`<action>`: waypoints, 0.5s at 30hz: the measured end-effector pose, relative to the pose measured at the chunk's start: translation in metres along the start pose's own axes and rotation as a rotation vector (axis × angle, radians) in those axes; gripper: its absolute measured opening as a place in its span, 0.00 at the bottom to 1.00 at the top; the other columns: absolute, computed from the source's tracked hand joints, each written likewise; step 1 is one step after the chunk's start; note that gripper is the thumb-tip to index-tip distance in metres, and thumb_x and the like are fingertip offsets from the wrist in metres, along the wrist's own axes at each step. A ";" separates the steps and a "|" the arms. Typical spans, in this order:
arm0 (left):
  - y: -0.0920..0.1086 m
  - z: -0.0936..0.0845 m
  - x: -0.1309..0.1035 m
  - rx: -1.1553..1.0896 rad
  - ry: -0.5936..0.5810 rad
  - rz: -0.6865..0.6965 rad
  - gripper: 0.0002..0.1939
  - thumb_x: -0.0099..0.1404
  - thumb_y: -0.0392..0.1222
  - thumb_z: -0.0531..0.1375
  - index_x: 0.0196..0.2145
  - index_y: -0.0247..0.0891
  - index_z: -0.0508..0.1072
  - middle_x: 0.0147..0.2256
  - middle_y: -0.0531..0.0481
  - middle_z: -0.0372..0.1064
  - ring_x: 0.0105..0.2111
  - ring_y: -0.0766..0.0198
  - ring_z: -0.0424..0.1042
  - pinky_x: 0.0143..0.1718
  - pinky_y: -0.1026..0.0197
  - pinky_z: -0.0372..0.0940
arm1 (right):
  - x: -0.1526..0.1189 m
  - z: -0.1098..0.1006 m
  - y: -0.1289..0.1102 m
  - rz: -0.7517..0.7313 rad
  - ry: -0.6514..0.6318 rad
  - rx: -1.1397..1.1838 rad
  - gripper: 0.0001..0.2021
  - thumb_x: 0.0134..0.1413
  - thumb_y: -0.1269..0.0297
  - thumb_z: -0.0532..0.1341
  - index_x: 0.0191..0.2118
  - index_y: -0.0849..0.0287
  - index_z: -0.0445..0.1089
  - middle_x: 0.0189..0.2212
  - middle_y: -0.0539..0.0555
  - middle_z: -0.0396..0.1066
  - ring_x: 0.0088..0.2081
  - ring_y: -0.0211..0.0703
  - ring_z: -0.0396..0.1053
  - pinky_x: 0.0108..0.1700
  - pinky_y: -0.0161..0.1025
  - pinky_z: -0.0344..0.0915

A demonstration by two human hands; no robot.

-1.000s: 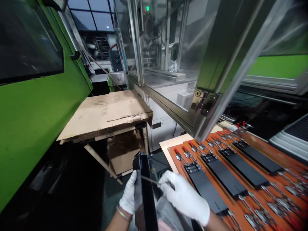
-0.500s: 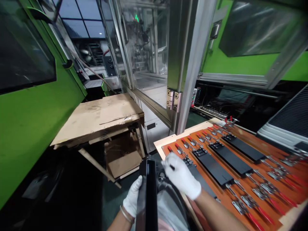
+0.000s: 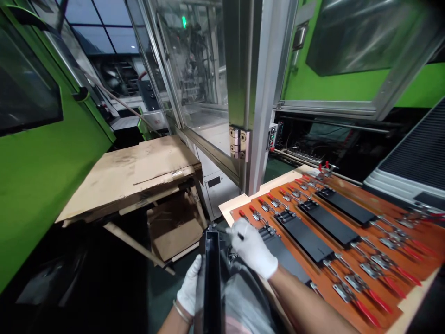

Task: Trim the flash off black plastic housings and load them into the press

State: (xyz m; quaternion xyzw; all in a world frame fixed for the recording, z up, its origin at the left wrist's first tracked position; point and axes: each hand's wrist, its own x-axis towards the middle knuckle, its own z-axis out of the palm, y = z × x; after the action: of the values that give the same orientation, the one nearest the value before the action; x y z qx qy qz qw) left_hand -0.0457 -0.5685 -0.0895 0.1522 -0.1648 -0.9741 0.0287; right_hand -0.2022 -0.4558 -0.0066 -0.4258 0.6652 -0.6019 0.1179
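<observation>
A: Obscured or cut off?
B: Lower end of black housing [image 3: 202,283] exceeds frame; its hollow interior too dark to read. Carton [image 3: 174,234] beneath cardboard-topped counter [image 3: 139,169]: shadowed, contents unclear.
A: Housing relative to fingers?
B: Left hand [image 3: 188,287] grips its left side, fingers partly hidden. Right hand [image 3: 253,248], near its upper end, has fingers curled round a dark item [image 3: 240,236], unidentified. Black panels [image 3: 306,236] lie on orange board [image 3: 392,287], nearest partly covered by that hand.
</observation>
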 end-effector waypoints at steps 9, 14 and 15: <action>-0.009 -0.008 0.017 0.277 -0.112 0.149 0.32 0.52 0.76 0.51 0.19 0.41 0.55 0.12 0.62 0.40 0.10 0.74 0.38 0.08 0.68 0.40 | -0.012 0.022 -0.003 0.128 -0.069 0.118 0.28 0.38 0.75 0.61 0.51 0.57 0.67 0.46 0.54 0.71 0.47 0.44 0.69 0.52 0.41 0.64; -0.010 -0.006 0.016 0.641 0.011 0.200 0.38 0.46 0.83 0.43 0.12 0.43 0.51 0.07 0.60 0.37 0.06 0.71 0.42 0.06 0.64 0.46 | -0.014 0.022 -0.012 -0.111 -0.150 -0.054 0.14 0.46 0.72 0.62 0.41 0.55 0.74 0.38 0.52 0.71 0.41 0.41 0.70 0.45 0.36 0.66; -0.006 -0.001 0.013 0.702 0.039 0.226 0.37 0.48 0.82 0.44 0.12 0.42 0.55 0.07 0.58 0.44 0.07 0.70 0.48 0.09 0.63 0.53 | -0.014 0.017 -0.014 -0.140 -0.158 -0.089 0.13 0.47 0.70 0.62 0.42 0.56 0.74 0.38 0.52 0.71 0.40 0.41 0.70 0.44 0.36 0.66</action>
State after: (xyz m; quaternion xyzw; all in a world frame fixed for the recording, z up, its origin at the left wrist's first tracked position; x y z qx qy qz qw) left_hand -0.0577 -0.5648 -0.0960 0.1523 -0.5041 -0.8458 0.0853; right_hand -0.1764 -0.4571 -0.0032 -0.5224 0.6485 -0.5429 0.1085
